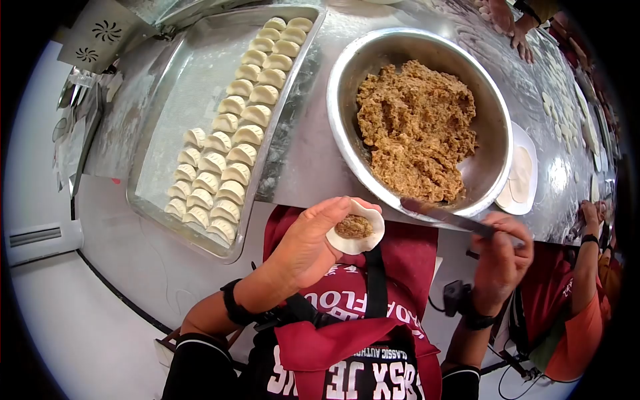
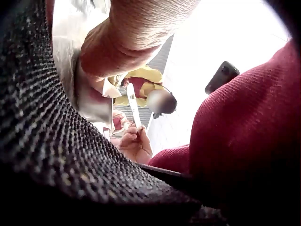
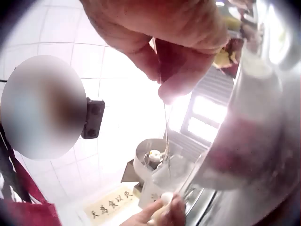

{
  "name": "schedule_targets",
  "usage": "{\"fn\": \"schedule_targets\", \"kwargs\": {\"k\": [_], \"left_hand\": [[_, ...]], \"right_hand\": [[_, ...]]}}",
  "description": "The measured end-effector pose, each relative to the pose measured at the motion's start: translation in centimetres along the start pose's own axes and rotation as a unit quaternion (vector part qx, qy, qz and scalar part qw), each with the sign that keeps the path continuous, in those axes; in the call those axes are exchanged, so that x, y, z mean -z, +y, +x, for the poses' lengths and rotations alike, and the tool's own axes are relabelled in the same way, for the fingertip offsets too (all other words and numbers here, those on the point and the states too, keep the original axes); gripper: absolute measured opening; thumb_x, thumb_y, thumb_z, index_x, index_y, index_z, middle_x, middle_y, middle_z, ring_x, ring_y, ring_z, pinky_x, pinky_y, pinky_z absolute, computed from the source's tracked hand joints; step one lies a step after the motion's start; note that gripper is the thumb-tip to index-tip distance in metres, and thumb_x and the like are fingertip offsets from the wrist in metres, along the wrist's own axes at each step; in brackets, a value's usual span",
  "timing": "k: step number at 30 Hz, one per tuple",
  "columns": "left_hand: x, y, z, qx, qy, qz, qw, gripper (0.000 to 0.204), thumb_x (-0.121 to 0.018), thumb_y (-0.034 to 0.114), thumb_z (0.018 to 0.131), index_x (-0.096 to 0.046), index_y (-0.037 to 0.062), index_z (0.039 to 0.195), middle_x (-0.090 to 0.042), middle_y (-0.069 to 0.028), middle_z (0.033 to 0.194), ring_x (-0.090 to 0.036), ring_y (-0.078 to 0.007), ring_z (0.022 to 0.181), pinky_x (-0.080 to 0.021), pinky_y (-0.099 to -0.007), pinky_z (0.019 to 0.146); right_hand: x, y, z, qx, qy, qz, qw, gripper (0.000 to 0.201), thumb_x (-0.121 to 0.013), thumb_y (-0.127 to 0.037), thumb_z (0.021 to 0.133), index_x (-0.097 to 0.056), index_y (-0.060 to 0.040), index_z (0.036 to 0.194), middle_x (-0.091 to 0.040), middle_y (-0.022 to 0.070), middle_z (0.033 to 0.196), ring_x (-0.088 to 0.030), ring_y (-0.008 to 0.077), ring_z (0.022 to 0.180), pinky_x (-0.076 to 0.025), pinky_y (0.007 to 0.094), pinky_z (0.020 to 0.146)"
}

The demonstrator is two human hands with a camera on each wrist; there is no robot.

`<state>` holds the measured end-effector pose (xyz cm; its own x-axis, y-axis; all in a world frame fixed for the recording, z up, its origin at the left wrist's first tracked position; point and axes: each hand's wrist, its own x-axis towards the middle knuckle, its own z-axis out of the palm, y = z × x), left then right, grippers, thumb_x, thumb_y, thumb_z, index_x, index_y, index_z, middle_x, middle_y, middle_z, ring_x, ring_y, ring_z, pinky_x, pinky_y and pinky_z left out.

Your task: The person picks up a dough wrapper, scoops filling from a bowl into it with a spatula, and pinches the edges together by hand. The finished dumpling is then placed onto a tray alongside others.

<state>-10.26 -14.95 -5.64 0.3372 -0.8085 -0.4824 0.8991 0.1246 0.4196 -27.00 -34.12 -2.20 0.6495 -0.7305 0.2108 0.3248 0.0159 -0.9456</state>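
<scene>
My left hand (image 1: 308, 235) holds a round white dumpling wrapper (image 1: 360, 247), thumb by its edge. A lump of brown filling (image 1: 354, 227) sits in the wrapper's middle. My right hand (image 1: 505, 259) grips a narrow flat spatula (image 1: 448, 215) between thumb and fingers, its blade pointing left over the near rim of the metal bowl (image 1: 339, 120). More brown filling (image 1: 417, 127) lies heaped inside the bowl. In the right wrist view the spatula (image 3: 167, 136) shows edge-on below the pinching fingers, and the left hand (image 3: 160, 214) appears beyond it with the wrapper.
A metal tray (image 1: 177, 87) on the left carries rows of folded dumplings (image 1: 230, 153). Right of the bowl, a white plate (image 1: 527, 143) bears flat wrappers (image 1: 519, 175). Other people's hands (image 1: 517, 37) work along the floured metal table (image 1: 293, 167).
</scene>
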Motion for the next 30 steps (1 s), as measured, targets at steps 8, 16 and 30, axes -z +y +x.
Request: {"fn": "schedule_targets", "kwargs": {"k": [8, 16, 30], "left_hand": [[-1.1, 0.5, -0.4, 0.017, -0.044, 0.007, 0.999, 0.037, -0.050, 0.027, 0.091, -0.049, -0.0032, 0.113, -0.056, -0.0166, 0.111, -0.057, -0.0266, 0.101, -0.049, -0.0396, 0.084], [-2.2, 0.3, -0.4, 0.053, -0.070, -0.033, 0.996, 0.040, -0.046, 0.022, 0.092, -0.042, -0.0035, 0.122, -0.051, -0.0171, 0.119, -0.052, -0.0275, 0.110, -0.045, -0.0403, 0.091], [-2.3, -0.8, -0.6, 0.080, -0.090, -0.034, 0.992, 0.038, -0.042, 0.016, 0.094, -0.039, -0.0039, 0.126, -0.052, -0.0129, 0.118, -0.053, -0.0200, 0.109, -0.043, -0.0342, 0.093]], "right_hand": [[1.4, 0.6, 2.5, 0.219, -0.174, -0.496, 0.822, 0.022, -0.063, 0.009, 0.065, -0.059, 0.0000, 0.084, -0.063, 0.0119, 0.092, -0.060, 0.0271, 0.087, -0.048, 0.0332, 0.077], [-3.0, -0.9, -1.0, 0.305, -0.174, -0.440, 0.826, 0.029, -0.068, -0.008, 0.065, -0.064, -0.0096, 0.093, -0.060, 0.0108, 0.108, -0.057, 0.0310, 0.096, -0.048, 0.0377, 0.079], [-5.7, 2.4, -0.1, 0.247, -0.236, -0.285, 0.895, 0.020, -0.071, -0.008, 0.063, -0.063, -0.0058, 0.081, -0.058, 0.0145, 0.109, -0.056, 0.0313, 0.096, -0.046, 0.0373, 0.079]]}}
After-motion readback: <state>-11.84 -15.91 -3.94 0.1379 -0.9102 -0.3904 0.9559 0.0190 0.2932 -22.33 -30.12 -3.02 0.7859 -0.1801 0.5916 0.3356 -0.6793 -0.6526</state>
